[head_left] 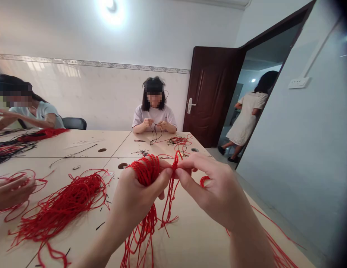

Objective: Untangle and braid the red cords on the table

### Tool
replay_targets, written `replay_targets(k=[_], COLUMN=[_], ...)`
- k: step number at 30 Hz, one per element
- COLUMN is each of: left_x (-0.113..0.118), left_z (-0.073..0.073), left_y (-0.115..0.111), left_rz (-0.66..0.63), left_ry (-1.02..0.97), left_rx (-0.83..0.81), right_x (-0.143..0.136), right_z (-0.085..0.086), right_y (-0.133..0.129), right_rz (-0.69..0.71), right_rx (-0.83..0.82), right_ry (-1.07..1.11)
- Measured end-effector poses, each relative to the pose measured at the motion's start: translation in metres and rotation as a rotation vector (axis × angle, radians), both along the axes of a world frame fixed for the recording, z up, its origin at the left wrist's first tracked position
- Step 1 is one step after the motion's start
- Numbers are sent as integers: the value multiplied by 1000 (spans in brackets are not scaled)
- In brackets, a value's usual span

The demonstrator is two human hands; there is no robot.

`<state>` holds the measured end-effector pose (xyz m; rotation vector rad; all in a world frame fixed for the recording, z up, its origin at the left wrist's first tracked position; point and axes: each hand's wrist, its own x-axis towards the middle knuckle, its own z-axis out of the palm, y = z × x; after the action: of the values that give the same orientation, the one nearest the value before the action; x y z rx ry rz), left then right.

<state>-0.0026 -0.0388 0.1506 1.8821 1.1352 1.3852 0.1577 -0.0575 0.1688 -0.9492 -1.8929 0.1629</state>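
Several loops of knotted red cord (pixel 147 169) hang over my left hand (pixel 144 197), between its thumb and fingers, with loose ends trailing down toward the table. Thumb and fingertip of that hand also pinch one braided red cord (pixel 170 197). My right hand (pixel 211 182) meets it there, its thumb and forefinger closed on the same cord. A small loop stands up above the pinch, and knotted strands dangle below it. Another bit of red cord (pixel 204 181) curls beside my right palm.
A big heap of red cords (pixel 69 204) lies on the table (pixel 207 238) at left, near another person's hand (pixel 13 193). Across the table a person (pixel 154 115) handles dark cord, beside tangled cords (pixel 179 140). Another person sits far left. A dark door (pixel 209 96) stands open at right.
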Motion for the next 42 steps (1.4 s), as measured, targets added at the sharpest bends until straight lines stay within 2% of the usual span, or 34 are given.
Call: replay_targets(k=[8,15,21,30,34,38,42], left_x=[1,1,-1,0,0,1,5], left_z=[3,1,2,2,2,3,1], left_y=[-1,-3,-3,-5,-5,-5,2], left_rz=[-32,13,-29,71,17,-96,-168], left_ry=[25,40,16,96,74,-67,-194], left_rx=[11,-15,-23,29,-23,-109,-153], right_x=[0,-1,1,0,-2,1,-1], right_z=[0,-1,-1,0,0,-4,-10], right_y=[0,-1,-3,-5,-2,-3,-7], right_rz=[-27,-73,-56,-90,-103,-107,-161], right_rx=[20,79,62,54,57,71,200], right_ry=[-23,-50,-50,-83,-93,-104,-56])
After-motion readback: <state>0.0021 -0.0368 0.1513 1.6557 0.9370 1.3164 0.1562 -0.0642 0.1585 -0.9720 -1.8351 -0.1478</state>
